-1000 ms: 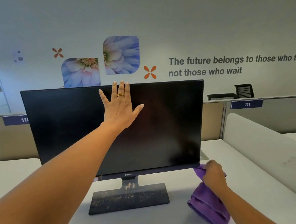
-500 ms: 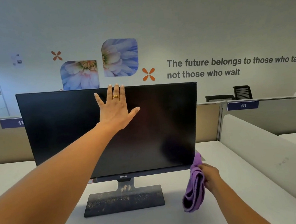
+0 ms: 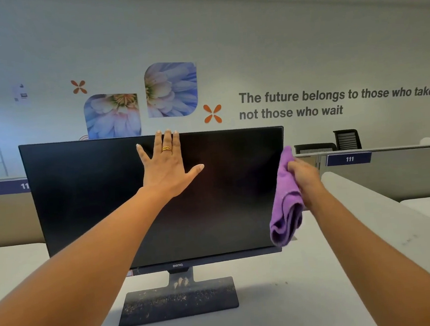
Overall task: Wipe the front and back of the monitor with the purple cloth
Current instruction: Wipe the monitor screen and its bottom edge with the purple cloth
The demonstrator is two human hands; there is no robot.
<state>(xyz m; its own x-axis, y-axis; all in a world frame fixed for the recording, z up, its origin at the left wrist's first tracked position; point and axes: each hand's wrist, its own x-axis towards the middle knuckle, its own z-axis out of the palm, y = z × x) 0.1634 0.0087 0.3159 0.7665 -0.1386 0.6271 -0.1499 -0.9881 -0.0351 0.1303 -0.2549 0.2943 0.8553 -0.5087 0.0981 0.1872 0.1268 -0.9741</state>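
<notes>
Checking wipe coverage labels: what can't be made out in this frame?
Back of the monitor: hidden by its own panel, head view.
Whether the purple cloth touches the screen: cannot tell.
Fingers of the right hand: behind the cloth.
Whether the left hand hooks over the top edge: unclear.
The wall lettering: cut by the right frame edge.

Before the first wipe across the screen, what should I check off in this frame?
1. Left hand flat on the monitor near its top edge: ok.
2. Right hand grips the purple cloth: ok.
3. Cloth touching the screen: cannot tell; it sits at the right edge.
4. Cloth spread flat: not ok, it hangs bunched.
5. Stand base flat on the desk: ok.
6. Back of monitor clean: cannot tell, hidden.
</notes>
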